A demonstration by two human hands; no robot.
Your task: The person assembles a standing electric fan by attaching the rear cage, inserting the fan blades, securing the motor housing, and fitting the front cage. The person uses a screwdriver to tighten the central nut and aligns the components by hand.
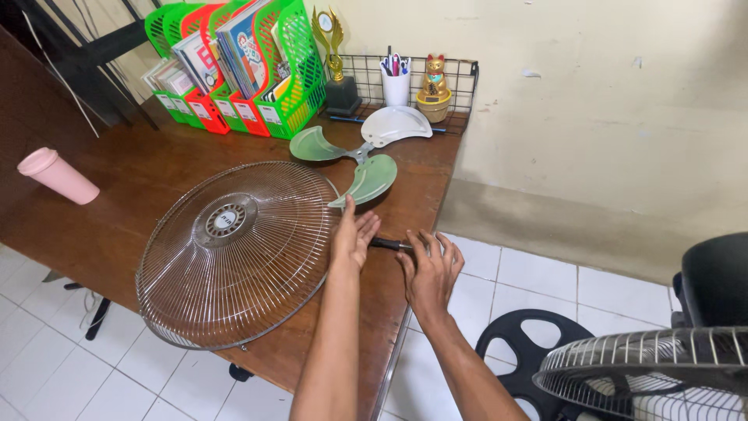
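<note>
Fingers (366, 226) of my left hand (352, 238) lie nearly flat and spread on the table (140, 187), gripping nothing, their tips just touching the near end of a dark slim tool (389, 245), likely a screwdriver, though too little of it shows to be sure. My right hand (430, 273) is loosely curled over the tool's other end at the table's 3 o'clock edge; I cannot tell whether it has closed on it.

Risks as I judge them: the tool lies at the very edge, so a clumsy nudge could roll it onto the tiled floor. The wire fan guard (234, 253) overhangs the 6 o'clock edge, and a bump from my left forearm could tip it off.

Count: 1 loose guard on the table, 1 fan blade set (358, 156) with 3 blades at 12 o'clock, 1 pink tumbler (58, 176) at 9 o'clock, 1 trophy (336, 70), 1 cat figurine (434, 78), 1 pen cup (396, 86), and 1 fan body (670, 366) on the floor at 4 o'clock.
</note>
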